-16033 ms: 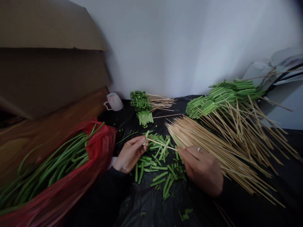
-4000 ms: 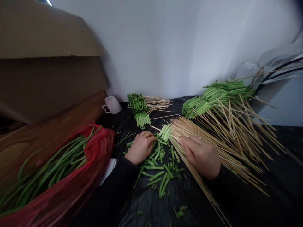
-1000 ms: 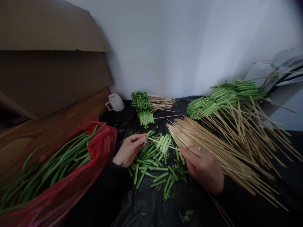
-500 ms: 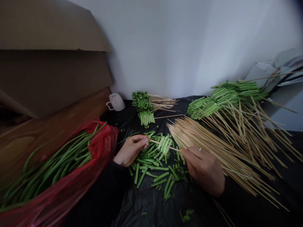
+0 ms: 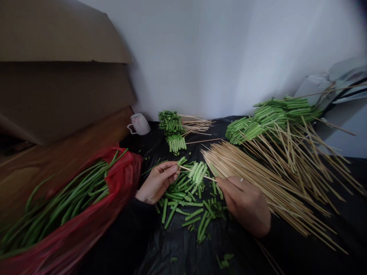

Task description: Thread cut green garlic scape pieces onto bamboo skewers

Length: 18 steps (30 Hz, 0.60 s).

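Note:
My right hand (image 5: pixel 246 202) is closed round a thin wooden skewer (image 5: pixel 210 178), which points left over the cut beans. Several short green bean pieces (image 5: pixel 197 172) sit side by side on the skewer. Between the thumb and fingers of my left hand (image 5: pixel 159 181) is a green bean piece (image 5: pixel 181 160), at the skewer's tip; whether the tip has entered it I cannot tell. Loose cut bean pieces (image 5: pixel 183 204) lie in a heap below both hands, on black plastic sheeting (image 5: pixel 177 248).
A red plastic bag (image 5: pixel 126 179) of long beans (image 5: pixel 69 194) lies at left. Bare skewers (image 5: pixel 266 187) are heaped at right. Threaded bean skewers form a small stack (image 5: pixel 174 130) and a large one (image 5: pixel 272 118) at the back. A mug (image 5: pixel 139 124) and cardboard box (image 5: pixel 65 84) stand at left.
The bean piece in my left fingers now shows more and is tilted at the skewer tip. My right hand keeps its grip with little movement; the whole view has shifted slightly.

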Tool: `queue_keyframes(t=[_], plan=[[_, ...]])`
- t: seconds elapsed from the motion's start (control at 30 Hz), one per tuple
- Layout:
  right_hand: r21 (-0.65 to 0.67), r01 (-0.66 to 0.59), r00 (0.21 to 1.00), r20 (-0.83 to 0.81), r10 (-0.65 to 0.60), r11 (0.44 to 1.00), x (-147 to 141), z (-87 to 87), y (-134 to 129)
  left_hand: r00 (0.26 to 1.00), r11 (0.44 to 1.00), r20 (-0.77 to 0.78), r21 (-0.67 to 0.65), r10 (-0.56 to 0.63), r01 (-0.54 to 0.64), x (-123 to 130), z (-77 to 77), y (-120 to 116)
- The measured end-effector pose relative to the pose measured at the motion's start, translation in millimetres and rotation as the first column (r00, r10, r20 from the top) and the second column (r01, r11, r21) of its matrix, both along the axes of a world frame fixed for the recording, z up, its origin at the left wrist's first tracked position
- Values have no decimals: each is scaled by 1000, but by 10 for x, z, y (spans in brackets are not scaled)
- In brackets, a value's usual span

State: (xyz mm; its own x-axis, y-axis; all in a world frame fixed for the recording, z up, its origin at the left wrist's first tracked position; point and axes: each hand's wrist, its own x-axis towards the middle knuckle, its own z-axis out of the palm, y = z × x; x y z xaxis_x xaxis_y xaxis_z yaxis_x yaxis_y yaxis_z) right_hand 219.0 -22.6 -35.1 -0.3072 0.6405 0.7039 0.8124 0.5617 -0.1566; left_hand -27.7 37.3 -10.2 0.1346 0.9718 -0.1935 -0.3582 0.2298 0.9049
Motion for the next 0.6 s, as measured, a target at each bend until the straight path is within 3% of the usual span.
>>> queue_keyframes(t=[0.2,0.6], plan=[[38,-13,1000,17,12,999,-15,1,-13,996,995,84,-85,-40,47,-16,-6,4],[65,-6,999,37,3,998,-39,-31,-43,997,991,43,-113,-69,73,-37,-7,2]])
